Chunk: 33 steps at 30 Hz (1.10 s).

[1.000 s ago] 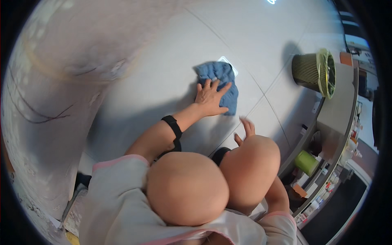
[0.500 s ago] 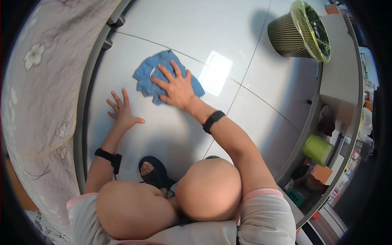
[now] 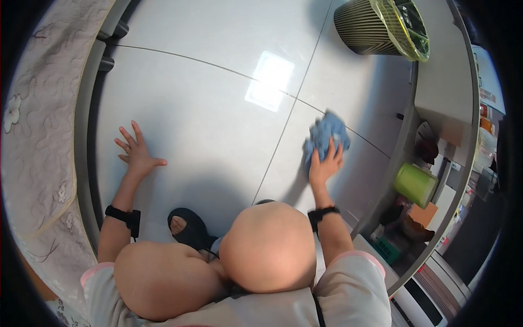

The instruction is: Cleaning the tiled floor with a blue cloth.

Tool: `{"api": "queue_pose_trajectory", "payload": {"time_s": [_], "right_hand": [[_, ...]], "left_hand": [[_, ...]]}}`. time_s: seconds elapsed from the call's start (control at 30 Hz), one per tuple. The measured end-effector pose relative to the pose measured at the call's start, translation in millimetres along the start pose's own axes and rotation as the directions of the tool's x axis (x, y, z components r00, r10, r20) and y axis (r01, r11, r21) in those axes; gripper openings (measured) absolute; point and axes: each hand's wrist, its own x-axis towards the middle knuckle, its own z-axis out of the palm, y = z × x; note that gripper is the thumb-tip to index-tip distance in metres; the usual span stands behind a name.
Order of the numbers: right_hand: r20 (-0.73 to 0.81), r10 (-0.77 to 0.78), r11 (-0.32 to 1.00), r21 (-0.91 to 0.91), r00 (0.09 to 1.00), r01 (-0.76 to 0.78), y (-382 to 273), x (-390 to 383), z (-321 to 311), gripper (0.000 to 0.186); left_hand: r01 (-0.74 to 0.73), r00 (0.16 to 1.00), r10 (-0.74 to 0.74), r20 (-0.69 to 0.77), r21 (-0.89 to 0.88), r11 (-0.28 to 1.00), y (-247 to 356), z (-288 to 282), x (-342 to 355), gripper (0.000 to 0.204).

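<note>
You seem to be mid-wipe: your right hand (image 3: pixel 324 168) is over the crumpled blue cloth (image 3: pixel 327 133) on the tiled floor (image 3: pixel 207 114), toward its shelf-unit (image 3: pixel 444 82) edge. Those fingers lie slightly apart; whether they pinch a fold, you can't tell. Your left hand (image 3: pixel 139 160) is empty, fingers spread. The next stroke likely calls for even, flat pressure.

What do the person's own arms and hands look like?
Short light-grey fabric sleeves with pink edging; a black strap on each wrist, the left one carrying a small black block with a thin dark cable. The ungloved left hand appears to bear a ring.
</note>
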Motion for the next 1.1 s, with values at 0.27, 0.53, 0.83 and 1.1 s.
{"api": "queue_pose_trajectory", "payload": {"time_s": [0.27,0.53,0.83,1.1], "right_hand": [[0.327,0.292,0.952,-0.014,0.899,-0.304,34,-126,-59,0.053],[0.279,-0.635,0.772,0.258,0.721,0.581,-146,74,10,0.051],[0.060,-0.051,0.999,0.004,0.997,0.050,-55,166,47,0.048],[-0.096,0.721,0.667,-0.170,0.686,-0.725,104,109,2,0.051]], "left_hand": [[-0.019,0.997,0.018,-0.073,-0.019,1.000,8,7,5,0.142],[-0.034,0.998,0.033,-0.055,-0.010,0.999,8,2,6,0.140],[-0.046,0.997,0.046,-0.060,0.006,0.999,0,3,2,0.139],[-0.062,0.996,0.061,-0.071,-0.012,0.998,-2,5,6,0.140]]}}
